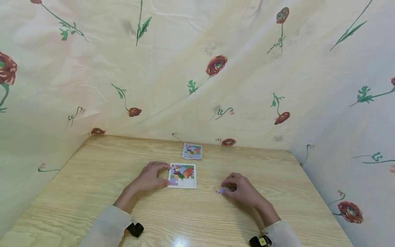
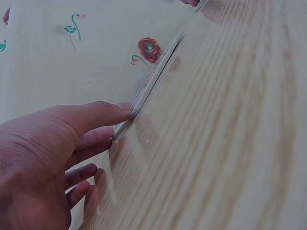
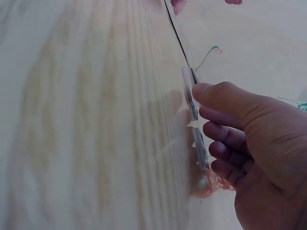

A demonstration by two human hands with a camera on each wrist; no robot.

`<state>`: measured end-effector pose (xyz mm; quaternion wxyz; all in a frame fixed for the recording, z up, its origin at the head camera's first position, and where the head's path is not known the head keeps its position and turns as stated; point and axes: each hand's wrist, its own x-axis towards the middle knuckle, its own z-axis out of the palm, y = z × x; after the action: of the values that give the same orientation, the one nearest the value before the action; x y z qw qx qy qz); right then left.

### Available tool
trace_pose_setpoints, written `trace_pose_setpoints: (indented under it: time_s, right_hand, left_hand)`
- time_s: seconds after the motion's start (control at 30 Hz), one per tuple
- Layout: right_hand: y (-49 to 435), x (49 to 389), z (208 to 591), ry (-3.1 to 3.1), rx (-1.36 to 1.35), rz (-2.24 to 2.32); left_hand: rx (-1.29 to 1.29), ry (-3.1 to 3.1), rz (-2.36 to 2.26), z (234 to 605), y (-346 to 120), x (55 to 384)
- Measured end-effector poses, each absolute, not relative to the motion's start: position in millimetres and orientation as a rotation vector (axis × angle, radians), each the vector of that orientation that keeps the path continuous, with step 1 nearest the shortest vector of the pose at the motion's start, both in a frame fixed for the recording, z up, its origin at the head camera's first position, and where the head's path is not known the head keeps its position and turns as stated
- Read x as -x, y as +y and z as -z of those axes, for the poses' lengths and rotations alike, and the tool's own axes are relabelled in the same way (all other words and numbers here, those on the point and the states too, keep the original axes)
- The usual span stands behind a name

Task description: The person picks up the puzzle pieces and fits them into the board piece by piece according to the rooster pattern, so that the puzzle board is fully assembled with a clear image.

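A square picture puzzle (image 1: 187, 175) of a hen in a white frame lies on the table, its lower right part bare white. My left hand (image 1: 151, 177) holds the puzzle by its left side. In the left wrist view, the left thumb (image 2: 117, 114) lies against the frame's edge (image 2: 153, 79). To the right of the puzzle, my right hand (image 1: 242, 188) pinches puzzle pieces (image 1: 218, 189) coloured purple and yellow, low over the table. From the right wrist the pieces (image 3: 195, 115) show edge-on between thumb and fingers; their exact number is hard to tell.
Behind the puzzle lies a small picture card (image 1: 192, 151) with the same hen. The wooden table (image 1: 92, 178) meets a cloth (image 1: 166, 68) with printed flowers at its back and sides. Black wrist cameras (image 1: 135, 229) sit by both sleeves.
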<state>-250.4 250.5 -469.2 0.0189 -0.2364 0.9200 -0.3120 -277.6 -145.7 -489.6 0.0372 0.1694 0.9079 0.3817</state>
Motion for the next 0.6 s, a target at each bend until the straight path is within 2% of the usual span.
trace_pose_setpoints:
  time_s: [0.6]
  right_hand:
    - [251.6,252.3,472.6,2.86,0.737,0.946]
  left_hand:
    - [-0.537,2.797,-1.164,491.1,-146.8,278.4]
